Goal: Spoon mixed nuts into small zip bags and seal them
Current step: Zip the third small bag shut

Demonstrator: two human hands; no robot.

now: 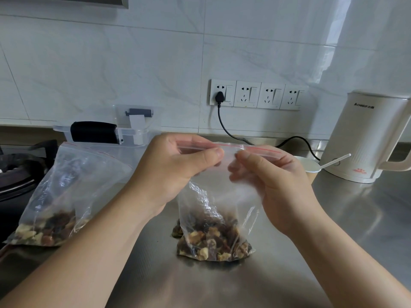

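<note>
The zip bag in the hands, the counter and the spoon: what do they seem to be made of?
Zip bag: thin clear plastic film; it crinkles and the nuts show through. Counter: probably brushed stainless steel, grey with soft reflections. Spoon: likely white plastic, matte and slightly translucent.

The steel tabletop carries two nut bags, a kettle and a spoon near its far right edge.

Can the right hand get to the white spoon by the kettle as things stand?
Probably, once freed: the right hand pinches the bag top; the spoon lies unobstructed just beyond it, before the kettle.
</note>
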